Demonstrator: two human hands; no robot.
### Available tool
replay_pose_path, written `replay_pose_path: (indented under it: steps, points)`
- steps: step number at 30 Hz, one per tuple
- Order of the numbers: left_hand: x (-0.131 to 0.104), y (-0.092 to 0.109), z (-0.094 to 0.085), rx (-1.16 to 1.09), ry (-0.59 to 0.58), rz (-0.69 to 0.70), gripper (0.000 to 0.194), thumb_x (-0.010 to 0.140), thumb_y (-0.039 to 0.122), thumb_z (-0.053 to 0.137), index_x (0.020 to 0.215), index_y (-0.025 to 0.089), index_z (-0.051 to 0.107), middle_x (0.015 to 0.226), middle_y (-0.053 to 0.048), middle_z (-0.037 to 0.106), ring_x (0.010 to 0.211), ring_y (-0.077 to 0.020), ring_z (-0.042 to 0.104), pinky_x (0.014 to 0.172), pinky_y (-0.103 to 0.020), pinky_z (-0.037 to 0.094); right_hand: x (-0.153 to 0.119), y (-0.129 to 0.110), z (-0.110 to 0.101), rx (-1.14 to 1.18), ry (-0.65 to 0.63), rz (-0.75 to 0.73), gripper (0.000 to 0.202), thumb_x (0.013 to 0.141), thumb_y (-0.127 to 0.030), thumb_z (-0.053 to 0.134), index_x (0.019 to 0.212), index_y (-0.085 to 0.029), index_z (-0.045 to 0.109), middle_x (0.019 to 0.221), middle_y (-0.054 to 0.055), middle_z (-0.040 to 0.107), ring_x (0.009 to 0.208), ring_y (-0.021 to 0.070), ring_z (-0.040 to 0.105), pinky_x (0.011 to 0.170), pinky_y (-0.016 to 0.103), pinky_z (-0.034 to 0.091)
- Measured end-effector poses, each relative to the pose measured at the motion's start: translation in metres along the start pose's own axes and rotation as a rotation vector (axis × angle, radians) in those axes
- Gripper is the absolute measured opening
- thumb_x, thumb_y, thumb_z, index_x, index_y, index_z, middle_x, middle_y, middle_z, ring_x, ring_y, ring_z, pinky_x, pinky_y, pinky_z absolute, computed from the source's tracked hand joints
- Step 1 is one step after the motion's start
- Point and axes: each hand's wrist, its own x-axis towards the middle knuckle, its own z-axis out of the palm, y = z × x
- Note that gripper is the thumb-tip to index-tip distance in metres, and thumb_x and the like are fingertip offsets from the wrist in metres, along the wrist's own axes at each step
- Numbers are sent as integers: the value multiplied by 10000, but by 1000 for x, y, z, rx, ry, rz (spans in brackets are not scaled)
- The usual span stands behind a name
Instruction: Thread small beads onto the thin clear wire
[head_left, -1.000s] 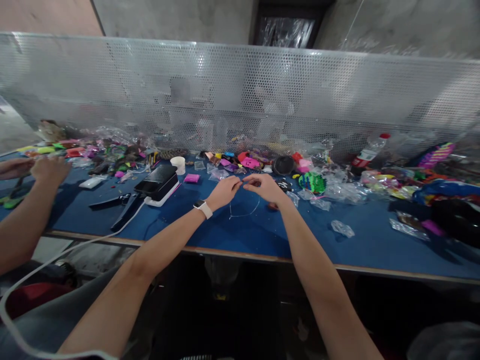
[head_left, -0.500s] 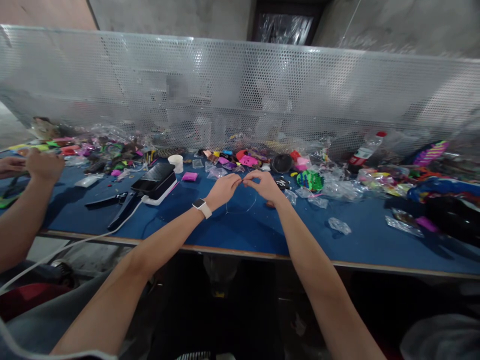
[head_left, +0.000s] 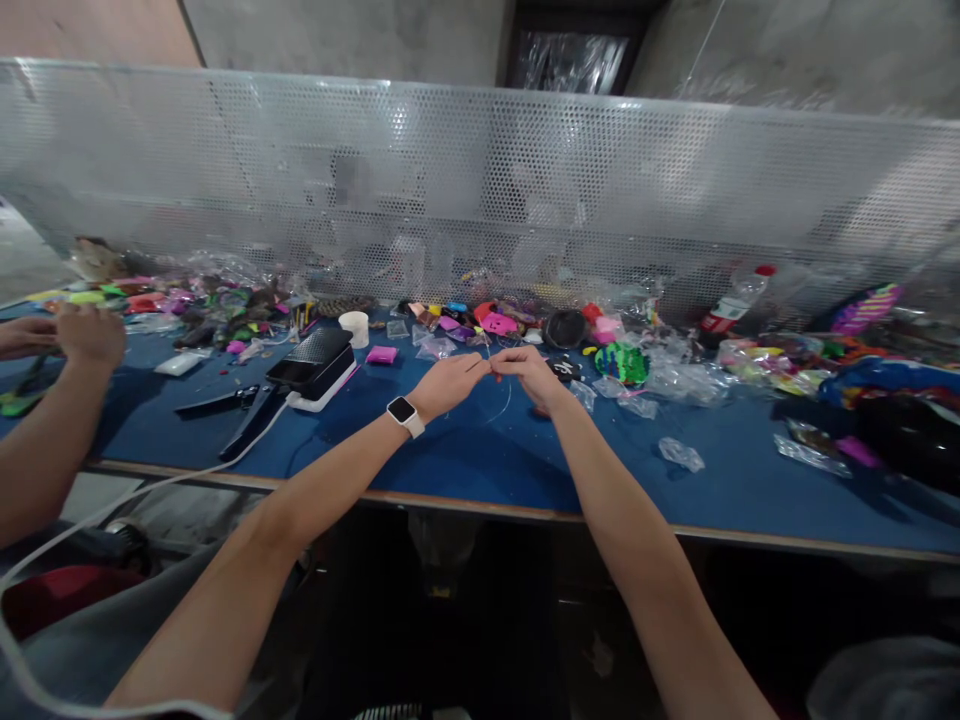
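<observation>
My left hand [head_left: 452,382] and my right hand [head_left: 531,374] meet fingertip to fingertip above the blue table. Both are pinched closed on a thin, clear thread [head_left: 505,405], which hangs below the fingers in a loose curve, while a short end rises above them. A tiny reddish spot shows by the right fingertips, too small to name. On my left wrist is a watch with a white strap [head_left: 414,424]. The exact grip is partly hidden by the fingers.
Left of my hands lie a phone [head_left: 309,360] on a box, a white cable [head_left: 262,428], a white roll [head_left: 354,328] and a pink packet [head_left: 382,355]. Colourful pieces and plastic bags line a perforated metal screen [head_left: 450,180]. A co-worker's hands [head_left: 91,335] work at far left; a bottle [head_left: 739,302] stands right.
My fingertips have come closer together and now touch. The thread's hanging loop looks smaller, and an end now sticks up above my fingers. The view has shifted slightly.
</observation>
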Motion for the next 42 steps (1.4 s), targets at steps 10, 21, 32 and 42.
replay_pose_path:
  steps: [10,21,32,42]
  points:
    - [7,-4,10,-289,133,-263,276,1124,241,422,916,191,597,883,-67,686,813,-200,636,763,-334,484,-2,0,2,-639,214,-450,138,928,-358,766,1030,-279,817,977,63,799,1009,294,705,1008,504,512]
    - [6,-3,6,-64,38,-235,281,1138,251,377,1007,173,614,972,-101,671,890,-221,643,783,-334,490,2,5,6,-716,141,-438,179,1022,-331,650,970,-249,800,990,88,755,999,286,648,971,484,509]
    - [10,2,-10,235,-226,-225,280,1120,177,358,1164,146,633,1097,-126,663,916,-220,668,752,-320,492,3,6,11,-116,87,-68,211,810,-361,766,955,-215,720,810,35,786,813,239,744,836,392,576]
    - [8,-2,-4,168,-150,-217,299,1149,243,340,1169,133,618,1084,-119,681,913,-211,662,757,-320,492,-2,3,4,-639,84,-404,296,840,-147,774,1120,-238,741,970,68,780,1091,312,666,1047,512,489]
